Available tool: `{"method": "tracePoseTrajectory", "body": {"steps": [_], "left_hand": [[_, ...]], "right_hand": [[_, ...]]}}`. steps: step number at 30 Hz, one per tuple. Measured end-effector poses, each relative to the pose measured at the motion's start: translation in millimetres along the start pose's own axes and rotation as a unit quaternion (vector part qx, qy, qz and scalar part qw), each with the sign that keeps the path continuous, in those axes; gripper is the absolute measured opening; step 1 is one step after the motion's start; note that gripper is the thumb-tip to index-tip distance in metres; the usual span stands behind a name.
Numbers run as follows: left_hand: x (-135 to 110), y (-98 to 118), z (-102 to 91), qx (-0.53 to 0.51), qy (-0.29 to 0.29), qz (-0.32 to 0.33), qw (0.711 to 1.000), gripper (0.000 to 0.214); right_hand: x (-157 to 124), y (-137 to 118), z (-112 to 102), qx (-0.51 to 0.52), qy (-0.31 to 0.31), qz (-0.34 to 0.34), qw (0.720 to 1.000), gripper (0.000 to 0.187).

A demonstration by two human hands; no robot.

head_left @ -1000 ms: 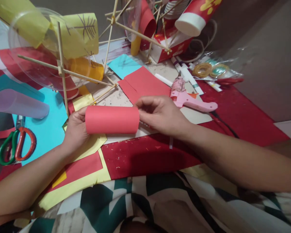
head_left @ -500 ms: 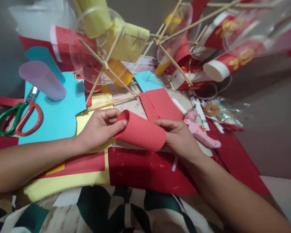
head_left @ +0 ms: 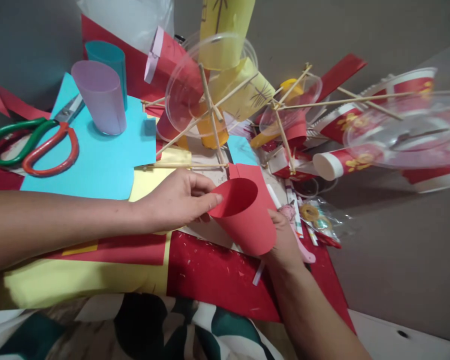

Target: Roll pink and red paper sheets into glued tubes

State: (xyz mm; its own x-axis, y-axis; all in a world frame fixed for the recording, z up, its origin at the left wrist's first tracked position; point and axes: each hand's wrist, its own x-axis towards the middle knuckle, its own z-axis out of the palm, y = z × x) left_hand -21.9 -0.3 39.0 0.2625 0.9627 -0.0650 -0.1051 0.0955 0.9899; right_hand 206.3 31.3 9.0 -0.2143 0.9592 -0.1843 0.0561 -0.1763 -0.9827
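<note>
A red paper tube (head_left: 245,217) is held between both hands over the littered floor, its open end turned up toward me. My left hand (head_left: 176,200) pinches the rim of that open end with thumb and fingers. My right hand (head_left: 285,237) grips the tube's lower end from behind and is mostly hidden by it. Under the hands lie red paper (head_left: 217,275) and yellow paper (head_left: 71,282) sheets.
Scissors (head_left: 33,142) with green and red handles lie at left on a blue sheet (head_left: 97,160), beside a purple paper tube (head_left: 101,97) and a teal one (head_left: 110,57). A stick frame (head_left: 213,117) with clear plastic lids stands behind. A pink glue gun (head_left: 298,232) lies by my right hand.
The tube has turned from lying sideways to pointing its open end toward me. My left hand moved from its end to its rim. The view swung left and tilted.
</note>
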Motion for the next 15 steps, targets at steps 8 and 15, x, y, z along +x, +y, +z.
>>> {"method": "tracePoseTrajectory", "body": {"steps": [8, 15], "left_hand": [[-1.2, 1.6, 1.3, -0.005, -0.005, -0.001, 1.000, 0.024], [6.9, 1.9, -5.3, 0.014, -0.001, -0.076, 0.997, 0.026]], "right_hand": [[1.1, 0.3, -0.7, 0.000, 0.036, -0.038, 0.999, 0.033], [-0.5, 0.3, -1.6, -0.014, 0.006, -0.027, 1.000, 0.036]]}}
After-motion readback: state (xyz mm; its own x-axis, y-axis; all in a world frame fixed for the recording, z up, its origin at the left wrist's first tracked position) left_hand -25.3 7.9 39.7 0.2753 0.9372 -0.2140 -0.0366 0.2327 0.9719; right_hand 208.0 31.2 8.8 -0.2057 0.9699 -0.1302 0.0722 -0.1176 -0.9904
